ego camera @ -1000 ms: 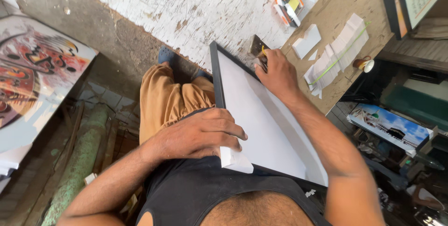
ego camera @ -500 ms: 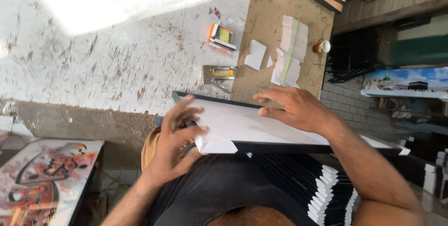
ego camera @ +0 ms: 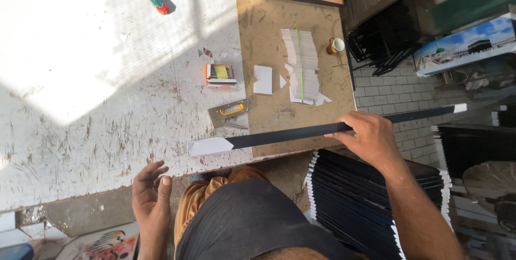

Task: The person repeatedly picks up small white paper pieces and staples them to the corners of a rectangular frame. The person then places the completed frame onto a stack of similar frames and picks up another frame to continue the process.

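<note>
Black frame (ego camera: 290, 135) edge-on, white paper corners, over table edge.

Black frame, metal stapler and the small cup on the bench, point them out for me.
black frame (ego camera: 290, 135), head view, middle of its thin edge.
metal stapler (ego camera: 230, 112), head view, on its yellow-marked top.
small cup (ego camera: 336, 45), head view, on its rim.

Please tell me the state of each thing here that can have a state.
Black frame: held edge-on across the table edge.
Right hand: closed on the frame.
Left hand: open, holding nothing.
Small cup: upright.
Paper corner stack: lying flat.
</note>
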